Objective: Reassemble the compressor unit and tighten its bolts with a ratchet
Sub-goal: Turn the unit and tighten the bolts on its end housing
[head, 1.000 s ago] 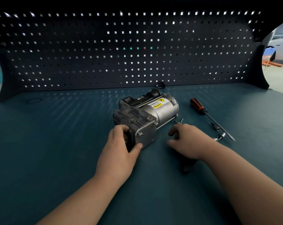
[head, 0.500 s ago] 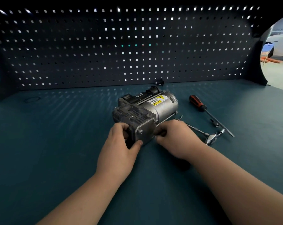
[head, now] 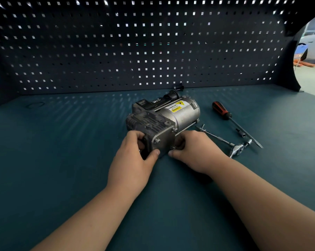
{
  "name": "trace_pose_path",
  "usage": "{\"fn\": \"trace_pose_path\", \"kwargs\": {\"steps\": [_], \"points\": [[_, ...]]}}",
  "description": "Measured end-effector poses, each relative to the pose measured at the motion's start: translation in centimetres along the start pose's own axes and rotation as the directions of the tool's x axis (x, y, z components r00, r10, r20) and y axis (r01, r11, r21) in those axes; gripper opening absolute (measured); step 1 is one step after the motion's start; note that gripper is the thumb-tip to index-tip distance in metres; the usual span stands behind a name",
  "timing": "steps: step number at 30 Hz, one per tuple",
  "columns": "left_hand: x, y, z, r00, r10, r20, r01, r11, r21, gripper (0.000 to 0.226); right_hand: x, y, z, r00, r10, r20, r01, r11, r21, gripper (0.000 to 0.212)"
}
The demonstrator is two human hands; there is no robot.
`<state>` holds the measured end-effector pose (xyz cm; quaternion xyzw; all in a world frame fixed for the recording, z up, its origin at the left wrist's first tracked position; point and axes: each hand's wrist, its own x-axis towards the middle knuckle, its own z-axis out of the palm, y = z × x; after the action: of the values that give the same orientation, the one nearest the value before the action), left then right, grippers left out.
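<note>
The compressor unit (head: 164, 122), a grey metal body with a silver cylinder and a yellow warning label, lies on the teal bench (head: 62, 160). My left hand (head: 135, 160) grips its near left end, thumb on the front plate. My right hand (head: 194, 151) is at the plate's lower right corner, fingertips pinched on a small bolt (head: 173, 148) there. The ratchet (head: 236, 150) lies on the bench just right of my right hand, with a long bolt (head: 214, 135) beside it.
A red-and-black-handled screwdriver (head: 234, 122) lies to the right, with small sockets (head: 242, 134) next to its shaft. A small dark part (head: 178, 87) sits at the foot of the dark pegboard (head: 135, 51) behind the bench.
My right hand has moved left from the bench beside the ratchet to the compressor's lower right corner, uncovering the ratchet. My left hand has stayed on the unit.
</note>
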<state>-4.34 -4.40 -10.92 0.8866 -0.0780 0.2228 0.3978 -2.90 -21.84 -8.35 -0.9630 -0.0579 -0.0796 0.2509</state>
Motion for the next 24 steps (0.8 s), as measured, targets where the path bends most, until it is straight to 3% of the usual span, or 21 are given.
{"fn": "trace_pose_path", "kwargs": {"steps": [5,10,14,24], "points": [[0.0,-0.04,-0.01,1.0,0.01,-0.01,-0.01,1.0,0.005,0.041,0.4,-0.1,0.45,0.999,0.043,-0.022,-0.044,0.995,-0.088,0.01],[-0.03,-0.02,-0.03,1.0,0.008,-0.004,-0.008,1.0,0.009,0.042,0.53,-0.07,0.55,0.993,0.114,-0.005,-0.113,0.984,-0.139,0.023],[-0.13,-0.01,-0.22,1.0,0.01,-0.004,-0.01,1.0,0.008,0.042,0.48,-0.33,0.49,0.996,0.088,-0.001,-0.087,0.982,-0.168,0.021],[-0.05,0.11,-0.27,1.0,0.01,0.003,-0.01,1.0,-0.002,0.04,0.08,0.2,0.03,0.999,0.05,-0.004,-0.05,0.999,0.005,0.004]]}}
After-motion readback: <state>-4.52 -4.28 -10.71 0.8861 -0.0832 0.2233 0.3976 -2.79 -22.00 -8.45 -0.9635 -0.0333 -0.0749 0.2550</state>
